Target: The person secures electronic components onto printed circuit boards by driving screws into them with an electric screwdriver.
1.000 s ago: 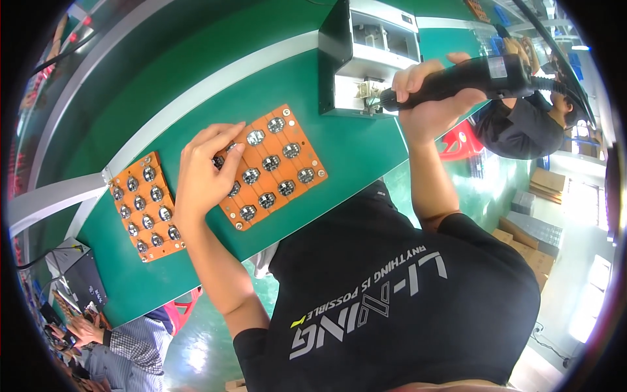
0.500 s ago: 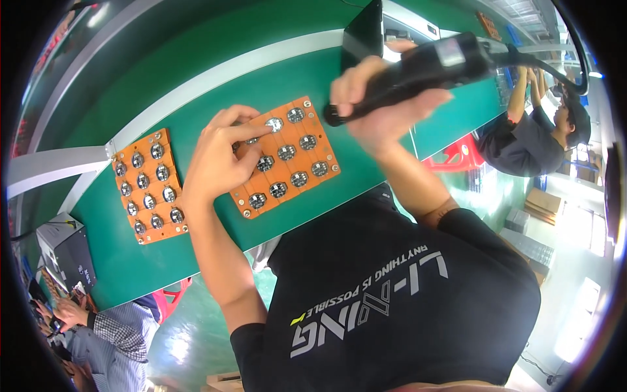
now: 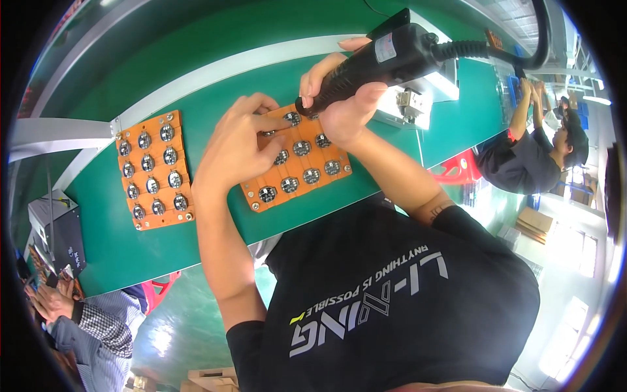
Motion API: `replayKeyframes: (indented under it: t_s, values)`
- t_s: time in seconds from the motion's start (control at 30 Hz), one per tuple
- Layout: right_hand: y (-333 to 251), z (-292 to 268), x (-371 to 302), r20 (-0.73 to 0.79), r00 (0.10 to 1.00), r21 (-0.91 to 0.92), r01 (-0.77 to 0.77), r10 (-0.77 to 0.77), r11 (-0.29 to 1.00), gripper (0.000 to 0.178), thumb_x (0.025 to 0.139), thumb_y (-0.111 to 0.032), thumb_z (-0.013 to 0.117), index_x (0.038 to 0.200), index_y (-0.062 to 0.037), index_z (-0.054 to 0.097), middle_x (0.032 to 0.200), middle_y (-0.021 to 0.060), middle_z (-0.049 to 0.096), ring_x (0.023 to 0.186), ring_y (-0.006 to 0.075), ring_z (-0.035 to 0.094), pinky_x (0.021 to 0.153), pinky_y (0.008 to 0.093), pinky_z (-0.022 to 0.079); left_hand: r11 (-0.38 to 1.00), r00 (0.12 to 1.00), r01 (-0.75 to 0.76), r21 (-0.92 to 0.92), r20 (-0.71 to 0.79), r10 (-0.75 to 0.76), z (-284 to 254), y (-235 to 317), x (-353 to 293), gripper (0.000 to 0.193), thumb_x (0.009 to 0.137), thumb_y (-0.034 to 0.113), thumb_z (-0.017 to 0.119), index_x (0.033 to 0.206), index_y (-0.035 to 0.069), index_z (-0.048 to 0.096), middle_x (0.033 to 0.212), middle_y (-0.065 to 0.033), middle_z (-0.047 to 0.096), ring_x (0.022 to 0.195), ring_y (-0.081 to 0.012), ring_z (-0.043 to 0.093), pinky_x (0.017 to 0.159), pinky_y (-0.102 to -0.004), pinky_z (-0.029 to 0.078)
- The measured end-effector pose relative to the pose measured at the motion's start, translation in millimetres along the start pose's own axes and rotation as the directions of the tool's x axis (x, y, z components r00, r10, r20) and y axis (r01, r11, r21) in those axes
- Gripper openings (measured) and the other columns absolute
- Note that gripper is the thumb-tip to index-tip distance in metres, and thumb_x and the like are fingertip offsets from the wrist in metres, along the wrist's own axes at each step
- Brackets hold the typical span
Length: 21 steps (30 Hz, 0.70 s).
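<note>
My right hand (image 3: pixel 349 117) is wrapped round a thick black handheld power tool (image 3: pixel 362 68), which resembles an electric screwdriver. Its narrow end slants down over the far edge of an orange fixture board (image 3: pixel 279 197); the tip is hard to make out. Rows of small round circuit boards (image 3: pixel 312 176) sit in that fixture. Across its left side lies my left hand (image 3: pixel 232 140), thumb and index finger apart. The index fingertip reaches beside a round circuit board (image 3: pixel 292 119) near the tool's end. Several circuit boards are hidden under this hand.
A second orange fixture (image 3: pixel 177 221) filled with round circuit boards lies left on the green table (image 3: pixel 124 261). Grey-black boxes (image 3: pixel 62 238) stand at its left end, a white metal device (image 3: pixel 408 104) at the back right. The tool's cable (image 3: pixel 477 51) loops rightward. People work at both sides.
My right hand has brought the tool left and down to the fixture's far edge. The white device behind has come into view. My left hand remains on the fixture.
</note>
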State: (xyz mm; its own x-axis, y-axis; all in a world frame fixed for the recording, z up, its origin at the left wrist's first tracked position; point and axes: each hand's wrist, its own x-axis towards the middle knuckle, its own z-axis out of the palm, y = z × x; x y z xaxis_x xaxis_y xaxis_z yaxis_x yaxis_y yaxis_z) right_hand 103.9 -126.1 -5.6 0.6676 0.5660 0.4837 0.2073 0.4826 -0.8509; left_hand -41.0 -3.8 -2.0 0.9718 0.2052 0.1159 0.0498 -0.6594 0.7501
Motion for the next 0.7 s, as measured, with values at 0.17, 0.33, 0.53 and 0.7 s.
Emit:
replayKeyframes:
  t_s: [0.17, 0.33, 0.53, 0.7]
  values:
    - [-0.8, 6.5, 3.8, 0.086, 0.995, -0.010, 0.052, -0.051, 0.999, 0.082, 0.093, -0.079, 0.050, 0.125, -0.0048, 0.035, 0.066, 0.0116, 0.056, 0.049, 0.0200, 0.053, 0.049, 0.0317, 0.047, 1.000, 1.000, 0.006, 0.010, 0.008, -0.007, -1.4, -1.7, 0.3, 0.022, 0.081, 0.008, 0.076, 0.102, 0.005, 0.081, 0.114, -0.0092, 0.067, 0.104, -0.0267, 0.062, 0.087, -0.0384, 0.053]
    - [4.5, 10.1, 14.3, 0.108, 0.994, 0.066, 0.016, -0.023, 0.998, 0.070, 0.098, -0.068, 0.055, 0.120, -0.0019, 0.041, 0.063, 0.0111, 0.055, 0.047, 0.0170, 0.052, 0.047, 0.0295, 0.047, 1.000, 1.000, 0.026, -0.005, 0.017, -0.026, -0.1, 0.0, 1.1, 0.022, 0.081, 0.008, 0.075, 0.102, 0.004, 0.081, 0.114, -0.0088, 0.067, 0.103, -0.0262, 0.063, 0.083, -0.0368, 0.055]
    - [7.9, 6.1, 13.4, 0.078, 0.996, 0.147, 0.038, -0.049, 0.988, 0.066, 0.100, -0.060, 0.060, 0.123, -0.0015, 0.041, 0.064, 0.0108, 0.057, 0.048, 0.0156, 0.053, 0.047, 0.0279, 0.046, 0.999, 0.999, 0.037, -0.013, 0.026, -0.037, 1.9, -0.6, 4.1, 0.021, 0.082, 0.006, 0.075, 0.102, 0.004, 0.080, 0.113, -0.0087, 0.067, 0.101, -0.0252, 0.063, 0.076, -0.0345, 0.055]
    - [4.2, 2.1, 23.4, 0.049, 0.996, 0.049, 0.075, -0.078, 0.996, 0.049, 0.106, -0.037, 0.059, 0.132, -0.0013, 0.038, 0.069, 0.0124, 0.060, 0.047, 0.0155, 0.053, 0.048, 0.0280, 0.046, 0.995, 0.998, 0.058, -0.083, 0.023, -0.056, 2.9, 2.9, 9.2, 0.021, 0.082, 0.004, 0.074, 0.101, 0.005, 0.081, 0.111, -0.0100, 0.067, 0.099, -0.0260, 0.063, 0.071, -0.0329, 0.056]
